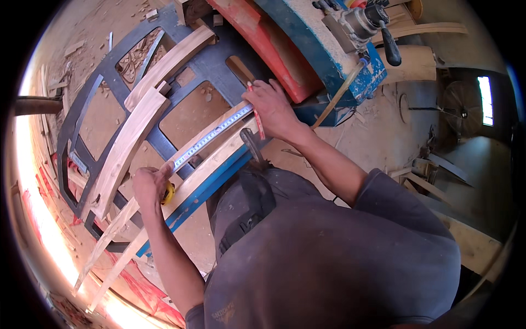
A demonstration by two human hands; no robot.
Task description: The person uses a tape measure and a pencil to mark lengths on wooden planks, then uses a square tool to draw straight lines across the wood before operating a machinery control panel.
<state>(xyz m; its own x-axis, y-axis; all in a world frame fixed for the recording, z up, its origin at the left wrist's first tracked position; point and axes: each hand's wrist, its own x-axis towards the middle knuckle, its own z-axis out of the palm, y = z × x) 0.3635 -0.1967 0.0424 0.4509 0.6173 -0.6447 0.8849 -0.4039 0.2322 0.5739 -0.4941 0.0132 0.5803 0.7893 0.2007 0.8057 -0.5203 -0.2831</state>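
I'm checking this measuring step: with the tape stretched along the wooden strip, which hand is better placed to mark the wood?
Likely the right hand: it holds the red pencil at the far end of the tape blade. The left hand is busy gripping the yellow tape case.

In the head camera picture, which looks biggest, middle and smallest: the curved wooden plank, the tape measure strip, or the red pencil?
Largest to smallest, as they look in the head view:
1. Curved wooden plank, long and wide.
2. Tape measure strip, stretched between the left hand and right hand, much thinner.
3. Red pencil, short, partly hidden by the right hand.
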